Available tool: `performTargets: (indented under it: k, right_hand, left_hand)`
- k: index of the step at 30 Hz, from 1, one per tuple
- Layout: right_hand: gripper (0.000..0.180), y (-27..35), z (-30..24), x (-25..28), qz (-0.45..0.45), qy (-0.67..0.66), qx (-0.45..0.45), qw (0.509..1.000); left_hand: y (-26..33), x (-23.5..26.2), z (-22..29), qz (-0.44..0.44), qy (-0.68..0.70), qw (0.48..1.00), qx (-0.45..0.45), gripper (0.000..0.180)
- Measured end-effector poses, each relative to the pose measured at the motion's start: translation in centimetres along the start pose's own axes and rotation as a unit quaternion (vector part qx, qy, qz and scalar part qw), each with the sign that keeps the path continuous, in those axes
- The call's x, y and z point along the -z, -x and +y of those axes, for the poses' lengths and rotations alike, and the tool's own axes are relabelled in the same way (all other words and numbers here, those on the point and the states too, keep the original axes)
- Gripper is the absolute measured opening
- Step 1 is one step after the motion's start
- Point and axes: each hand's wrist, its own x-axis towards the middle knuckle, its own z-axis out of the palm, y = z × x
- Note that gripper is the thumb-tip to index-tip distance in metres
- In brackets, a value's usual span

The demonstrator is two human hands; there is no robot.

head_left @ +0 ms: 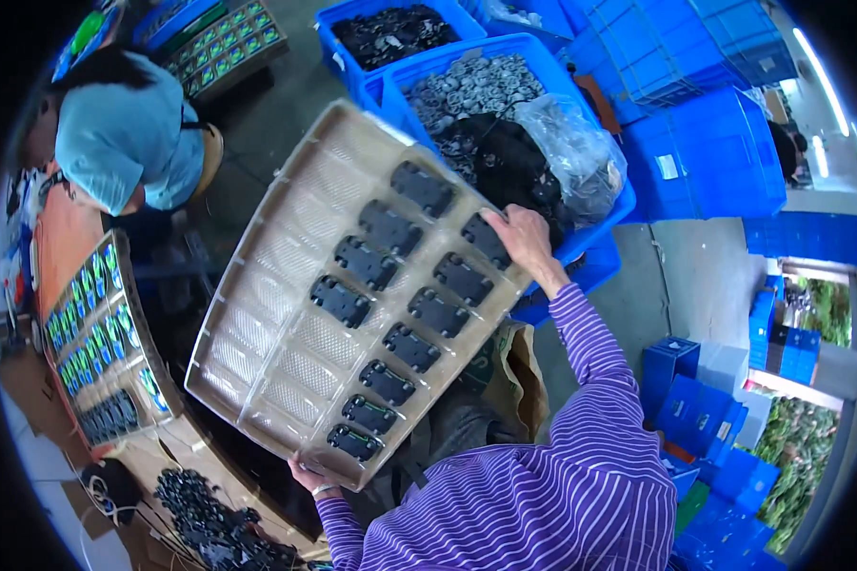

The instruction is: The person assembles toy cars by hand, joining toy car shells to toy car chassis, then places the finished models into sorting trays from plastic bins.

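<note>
Holding the partly filled tray [243, 352] before the body, near a blue bin [602, 225], the left hand [307, 474] and right hand [526, 238] pinch its rim, seemingly a carrying step whose next move calls for balancing the black parts [438, 312].

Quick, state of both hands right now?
Left hand: closed, holding the near corner of a beige, rectangular, compartmented tray.
Right hand: closed on that tray's right edge, beside a black rectangular part.
</note>
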Motion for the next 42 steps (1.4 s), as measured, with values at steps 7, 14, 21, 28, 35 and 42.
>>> performTargets:
  k: [7, 14, 21, 28, 35, 42]
  right_hand:
    - [0.073, 6.5, 1.7, -0.1, 0.079, -0.029, -0.177, 0.981]
    - [0.081, 8.7, 6.2, -2.5, 0.162, 0.014, -0.28, 0.946]
    - [0.081, 2.5, 18.7, 0.2, 0.052, -0.111, -0.317, 0.94]
    - [0.067, -8.3, 29.8, 7.2, 0.27, 0.221, -0.246, 0.904]
    - [0.042, 0.9, 6.8, 1.4, 0.243, -0.035, 0.165, 0.955]
    - [0.026, 12.3, -13.1, -10.2, -0.203, -0.319, 0.124, 0.918]
  left_hand:
    - [-10.1, -10.3, 12.5, -0.23, -0.044, 0.969, 0.083, 0.028]
    - [-20.2, -25.6, 12.0, -0.321, -0.175, 0.93, 0.046, 0.036]
    - [-15.1, -36.8, 2.3, -0.315, -0.184, 0.931, 0.017, 0.049]
    - [6.2, -52.9, -6.8, -0.149, -0.461, 0.851, -0.202, 0.097]
    - [7.9, -28.1, -10.3, -0.146, -0.51, 0.828, -0.185, 0.043]
    - [12.0, -6.0, -5.5, 0.008, -0.34, 0.937, 0.08, 0.031]
